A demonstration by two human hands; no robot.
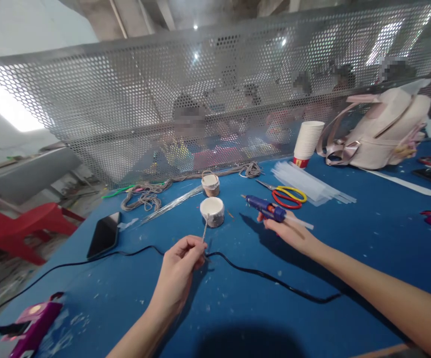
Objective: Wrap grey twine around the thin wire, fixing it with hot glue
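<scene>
My left hand [181, 266] pinches a thin, light-coloured cord [205, 231]. The cord's upper end reaches the near side of a small, round, white-topped cup [215, 217]; I cannot tell whether it is stuck there. In my right hand [292, 233] is a blue hot glue gun [264, 207], its nozzle pointing left, apart from the cup. A clear glue stick [304, 223] pokes out of its back. Just behind the white-topped cup stands a similar small cup [211, 186] with a looped handle on top.
Scissors [290, 195], clear glue sticks [312, 184], stacked paper cups [308, 141] and a pale backpack [383, 132] lie to the right. Grey cord [144, 196] and a phone [104, 233] are left. A black cable [252, 271] crosses the blue table [133, 293]; a perforated screen [133, 109] stands behind.
</scene>
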